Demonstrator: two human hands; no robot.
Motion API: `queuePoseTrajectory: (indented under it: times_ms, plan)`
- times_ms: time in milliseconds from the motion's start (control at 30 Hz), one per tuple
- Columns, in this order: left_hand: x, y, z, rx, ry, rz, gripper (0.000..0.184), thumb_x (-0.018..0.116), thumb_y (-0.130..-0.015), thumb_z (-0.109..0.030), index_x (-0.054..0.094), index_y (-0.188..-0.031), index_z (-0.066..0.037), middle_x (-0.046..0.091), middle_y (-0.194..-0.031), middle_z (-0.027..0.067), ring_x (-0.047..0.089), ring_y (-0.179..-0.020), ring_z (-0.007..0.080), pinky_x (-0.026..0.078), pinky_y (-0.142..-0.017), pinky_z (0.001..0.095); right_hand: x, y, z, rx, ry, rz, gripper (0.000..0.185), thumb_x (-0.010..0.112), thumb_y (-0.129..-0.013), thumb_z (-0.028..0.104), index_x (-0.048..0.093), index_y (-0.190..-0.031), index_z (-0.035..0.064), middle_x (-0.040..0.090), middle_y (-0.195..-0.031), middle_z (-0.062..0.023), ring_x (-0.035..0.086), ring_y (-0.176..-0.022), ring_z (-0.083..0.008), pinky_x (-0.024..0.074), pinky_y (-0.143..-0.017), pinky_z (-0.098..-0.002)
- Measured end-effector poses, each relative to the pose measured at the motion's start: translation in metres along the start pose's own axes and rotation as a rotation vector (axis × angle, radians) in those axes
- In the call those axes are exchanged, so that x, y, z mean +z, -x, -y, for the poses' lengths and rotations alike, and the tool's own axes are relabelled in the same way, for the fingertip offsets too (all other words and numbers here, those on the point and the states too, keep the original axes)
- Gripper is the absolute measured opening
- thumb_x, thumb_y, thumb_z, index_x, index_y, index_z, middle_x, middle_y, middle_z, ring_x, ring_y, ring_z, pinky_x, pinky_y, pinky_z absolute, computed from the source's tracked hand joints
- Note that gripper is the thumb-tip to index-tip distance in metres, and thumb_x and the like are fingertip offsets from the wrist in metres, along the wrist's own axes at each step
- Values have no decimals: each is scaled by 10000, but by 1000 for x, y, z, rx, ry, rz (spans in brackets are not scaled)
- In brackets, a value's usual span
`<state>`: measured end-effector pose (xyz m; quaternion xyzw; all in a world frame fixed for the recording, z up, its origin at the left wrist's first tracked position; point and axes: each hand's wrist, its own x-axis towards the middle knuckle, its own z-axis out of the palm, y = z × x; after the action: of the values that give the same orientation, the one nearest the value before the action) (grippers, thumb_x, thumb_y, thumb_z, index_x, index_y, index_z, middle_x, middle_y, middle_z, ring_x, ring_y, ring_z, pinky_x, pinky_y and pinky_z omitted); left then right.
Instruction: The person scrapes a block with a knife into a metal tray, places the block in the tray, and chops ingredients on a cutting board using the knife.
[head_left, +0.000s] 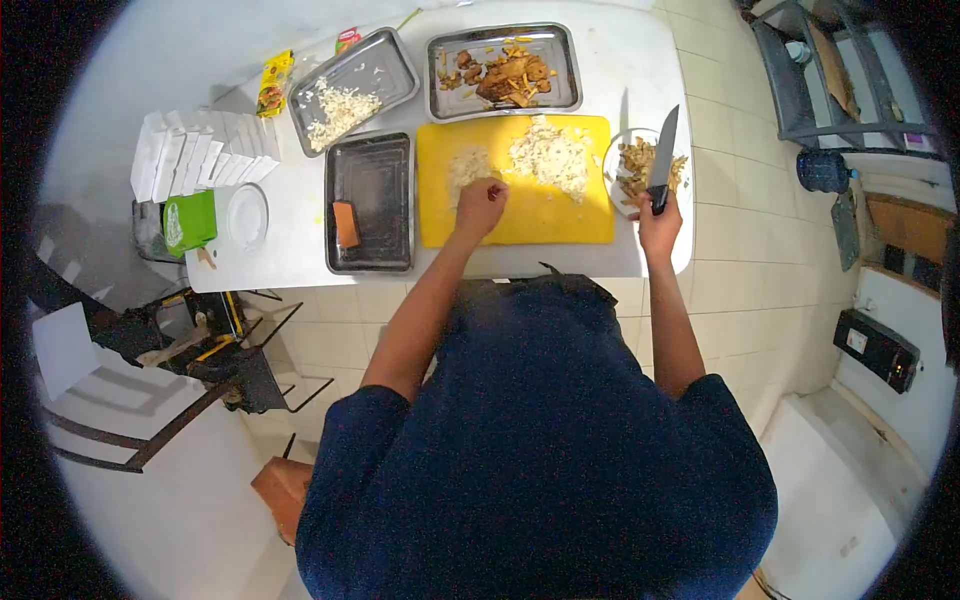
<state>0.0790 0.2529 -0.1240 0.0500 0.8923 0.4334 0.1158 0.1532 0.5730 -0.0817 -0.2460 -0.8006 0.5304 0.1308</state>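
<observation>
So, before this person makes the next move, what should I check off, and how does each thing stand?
1. Knife gripped by its handle in the right hand: ok.
2. Left hand away from the blade: ok, it is at the yellow board.
3. Left hand holding nothing: cannot tell, too small to see.
4. Plate fully visible: not ok, the knife and brown pieces cover part of it.
5. Dark tray bare: not ok, an orange block lies in it.
</observation>
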Motion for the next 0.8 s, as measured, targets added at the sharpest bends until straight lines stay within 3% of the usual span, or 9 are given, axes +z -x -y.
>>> queuePoseTrajectory:
  times_ms: [67,133,233,300,367,433,600,800]
  plan:
    - [-5,-11,9,13,-130,16,150,675,-840,-141,724,-948,-49,702,-845,135,682,-832,288,541,-794,397,-5,-2,1,30,63,-3,169,657,-935,115,563,-962,-23,634,-722,-70,644,-542,-132,515,-474,-296]
    - [2,-24,34,153,-313,52,163,665,-821,-128,727,-955,-57,682,-856,141,651,-875,323,521,-842,425,-8,1,5,17,122,18,197,675,-934,156,568,-968,-6,630,-693,-68,635,-527,-135,483,-457,-287]
    - [11,-24,39,275,-354,20,143,661,-802,-112,724,-921,-65,641,-914,149,600,-914,357,500,-837,459,2,17,8,-16,220,225,229,658,-953,238,580,-971,24,617,-647,-47,613,-493,-132,444,-434,-276]
    - [15,-25,35,320,-320,-27,123,666,-799,-117,719,-899,-72,625,-955,140,580,-933,359,492,-819,470,15,35,24,168,258,382,335,573,-985,340,557,-1027,8,657,-680,-176,690,-642,-292,516,-599,-424]
    - [23,-25,43,338,-305,-69,114,676,-802,-137,716,-892,-80,625,-985,117,575,-955,347,487,-814,472,25,52,52,180,344,545,337,536,-997,356,539,-1074,28,662,-741,-225,686,-706,-369,519,-640,-469]
    - [27,-22,45,286,-311,-88,105,681,-802,-159,720,-869,-89,625,-970,99,568,-968,330,466,-825,477,36,66,47,11,534,639,284,514,-995,284,490,-1149,46,653,-925,-302,632,-904,-488,482,-766,-581]
    - [26,-13,29,168,-361,-169,103,691,-799,-204,721,-803,-106,625,-962,65,551,-1001,296,407,-858,469,60,78,42,-29,720,770,364,449,-990,215,457,-1324,71,657,-970,-282,644,-891,-475,507,-794,-576]
    - [40,-11,38,116,-345,-241,85,720,-776,-202,724,-807,-123,624,-973,48,549,-1014,285,407,-838,475,72,68,66,-44,931,891,480,462,-987,213,396,-1461,181,653,-985,-254,654,-899,-443,519,-779,-539]
